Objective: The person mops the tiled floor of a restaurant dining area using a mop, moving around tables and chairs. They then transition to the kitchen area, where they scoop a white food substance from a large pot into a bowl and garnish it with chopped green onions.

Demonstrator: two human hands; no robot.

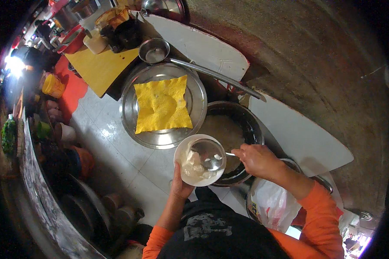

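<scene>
A white bowl (185,174) with pale liquid and white lumps in it is held at its rim by my left hand (181,184). My right hand (254,160) grips the handle of a metal ladle (212,147), whose shallow round head is over the bowl with white bits on it. Behind the bowl, a yellow cloth (162,106) lies spread on a round metal lid or tray (194,84). A large dark-rimmed pot (246,113) with a brownish content stands partly under my right hand and the bowl.
A long-handled metal dipper (154,50) rests beyond the tray. White boards (298,129) lean along the wall at the right. A yellow board (105,66) bears a red basin (73,40) and a pale jug (95,42). A plastic bag (272,200) is near my right forearm. Buckets stand left.
</scene>
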